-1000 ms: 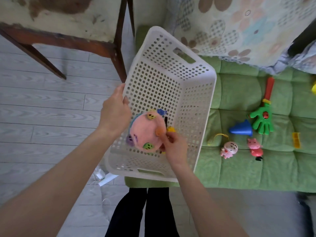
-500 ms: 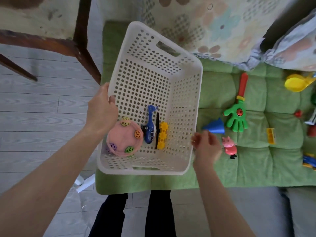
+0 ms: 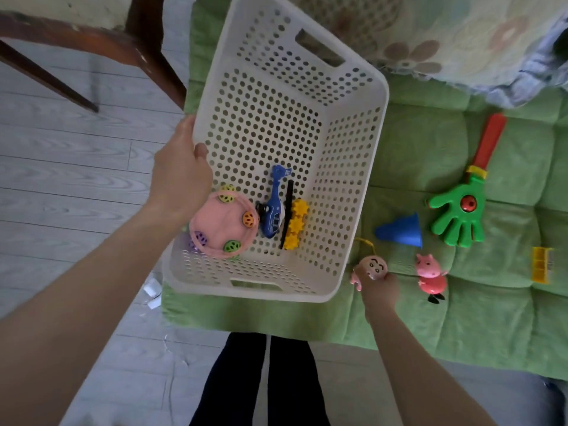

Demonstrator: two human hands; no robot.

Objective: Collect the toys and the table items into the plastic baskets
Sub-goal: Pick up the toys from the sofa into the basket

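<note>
Gripping basket (image 3: 353,186) rim with left hand (image 3: 181,176), pinching doll (image 3: 372,265) at lower right with right hand (image 3: 379,292), joining three binned toys (image 3: 272,210), leaving four.

Far half of basket (image 3: 353,167) lies open; disc (image 3: 222,226), helicopter (image 3: 273,210), gears (image 3: 296,224) crowd near end.

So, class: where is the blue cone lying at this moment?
In the head view, the blue cone lies on the green cushion, between the white basket on its left and the green hand clapper on its right.
</note>
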